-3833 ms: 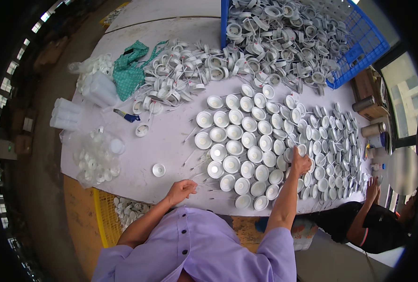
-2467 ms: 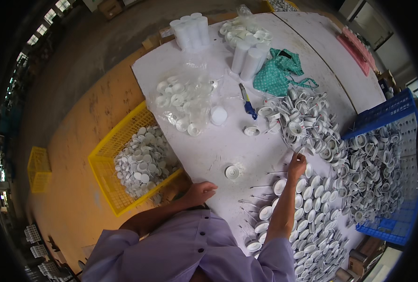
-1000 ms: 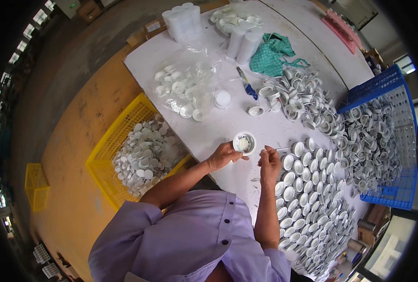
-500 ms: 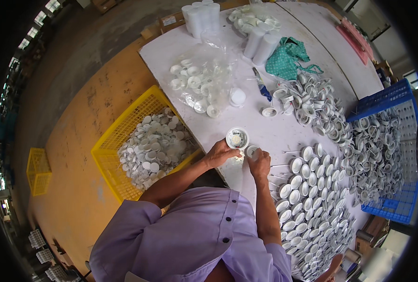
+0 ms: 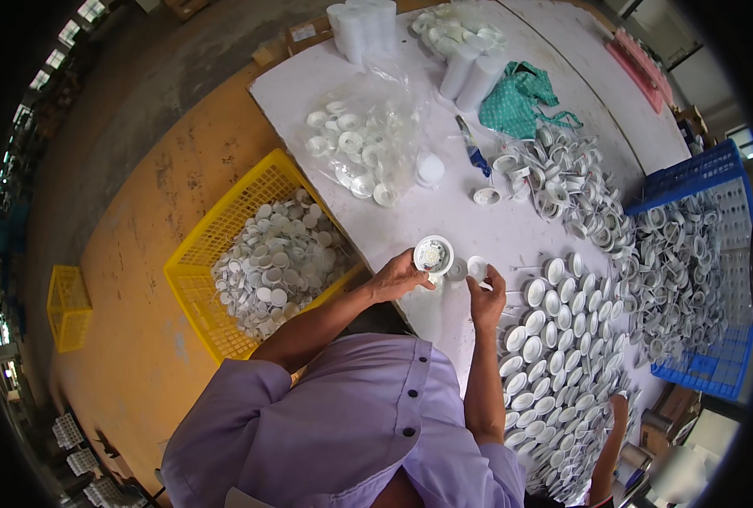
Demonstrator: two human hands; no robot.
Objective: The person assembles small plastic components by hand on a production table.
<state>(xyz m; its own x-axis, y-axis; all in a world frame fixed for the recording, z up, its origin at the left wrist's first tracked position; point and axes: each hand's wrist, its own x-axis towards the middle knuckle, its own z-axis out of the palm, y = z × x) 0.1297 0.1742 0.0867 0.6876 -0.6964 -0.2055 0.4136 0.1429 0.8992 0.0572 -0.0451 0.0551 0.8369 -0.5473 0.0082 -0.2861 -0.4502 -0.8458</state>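
My left hand (image 5: 400, 278) grips the rim of a round white lamp housing (image 5: 434, 254), turned so that its yellowish LED board faces up. Close to its right, my right hand (image 5: 488, 298) pinches a thin white disc (image 5: 477, 267) on edge between thumb and fingers. Between the two, a translucent round piece (image 5: 457, 269) lies by the housing, apart from my right fingers. Right of my right hand, many white round lamps (image 5: 554, 326) stand in slanting rows on the white table (image 5: 376, 233).
At left sits a yellow basket (image 5: 215, 229) of finished-looking white lamps. A clear bag of white cups (image 5: 351, 144), a blue-handled tool (image 5: 475, 157) and green cloth (image 5: 520, 102) lie farther back. A blue crate (image 5: 715, 360) stands at right. Another person's hand (image 5: 619, 405) reaches over the rows.
My right hand has moved right, away from the housing, and now shows a disc in its fingers. My left hand shifts slightly with the housing. Another person's arm extends farther into the lamp rows.
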